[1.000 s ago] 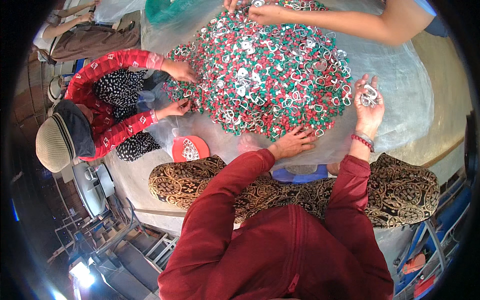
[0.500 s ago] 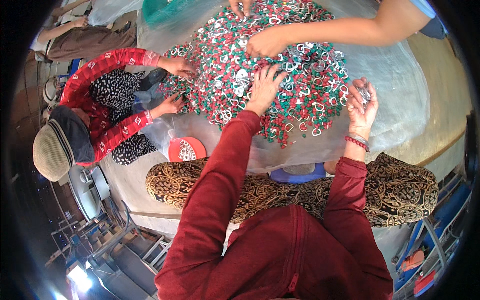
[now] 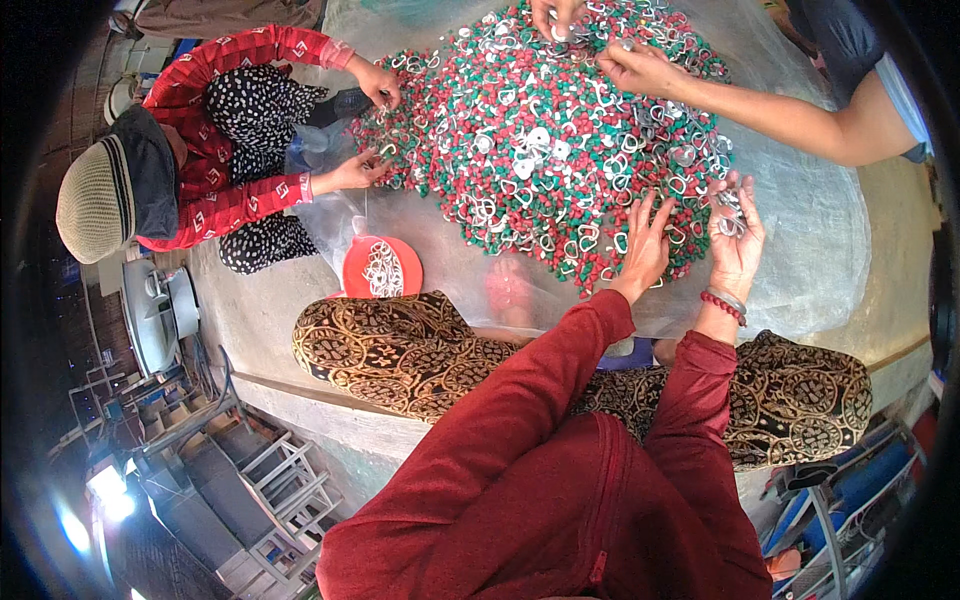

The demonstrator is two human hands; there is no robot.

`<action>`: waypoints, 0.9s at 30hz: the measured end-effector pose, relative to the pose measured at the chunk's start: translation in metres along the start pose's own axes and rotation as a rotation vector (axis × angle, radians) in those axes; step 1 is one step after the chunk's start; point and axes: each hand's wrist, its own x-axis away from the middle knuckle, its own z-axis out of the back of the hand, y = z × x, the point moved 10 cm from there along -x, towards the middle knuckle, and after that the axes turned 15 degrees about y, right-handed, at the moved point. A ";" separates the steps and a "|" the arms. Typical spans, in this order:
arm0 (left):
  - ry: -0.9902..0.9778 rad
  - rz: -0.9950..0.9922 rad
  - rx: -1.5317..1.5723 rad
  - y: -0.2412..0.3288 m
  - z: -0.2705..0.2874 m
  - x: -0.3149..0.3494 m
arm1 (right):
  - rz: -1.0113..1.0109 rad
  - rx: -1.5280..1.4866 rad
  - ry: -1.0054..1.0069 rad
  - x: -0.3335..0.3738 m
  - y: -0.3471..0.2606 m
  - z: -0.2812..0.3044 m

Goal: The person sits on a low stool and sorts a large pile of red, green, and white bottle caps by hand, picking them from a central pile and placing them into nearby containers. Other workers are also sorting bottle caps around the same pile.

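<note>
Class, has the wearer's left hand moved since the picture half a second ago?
Yes: judged against the red bowl, the left hand has moved right and toward the picture's lower edge.

Small red and green pieces (image 3: 560, 185) lie heaped with pale rings (image 3: 484, 209), upper centre. Silvery metal pieces (image 3: 731, 214) cluster right of centre.

On my left, a co-worker (image 3: 180, 165) has on a woven hat (image 3: 92, 205) with a dark flap, a red shirt (image 3: 255, 212) marked in white, and black cloth (image 3: 265, 112) with white spots over the legs. Nearer me sits a grey object (image 3: 148, 315) (I can't tell what it is). A light (image 3: 112, 495) glares at my lower left; to my lower right, a metal frame (image 3: 826, 525) stands beside something blue (image 3: 868, 472).
</note>
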 end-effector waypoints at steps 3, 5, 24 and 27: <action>0.137 0.000 -0.107 0.009 0.046 -0.012 | 0.098 0.094 -0.029 0.011 0.002 -0.020; 0.281 0.058 -0.185 -0.005 0.094 -0.016 | 0.053 -0.008 -0.139 0.019 0.008 -0.036; 0.030 -0.131 -0.656 -0.065 0.111 -0.009 | 0.160 0.334 -0.022 0.015 0.005 -0.028; -0.032 -0.247 -0.598 -0.054 0.089 -0.006 | 0.133 0.318 -0.048 0.016 0.014 -0.030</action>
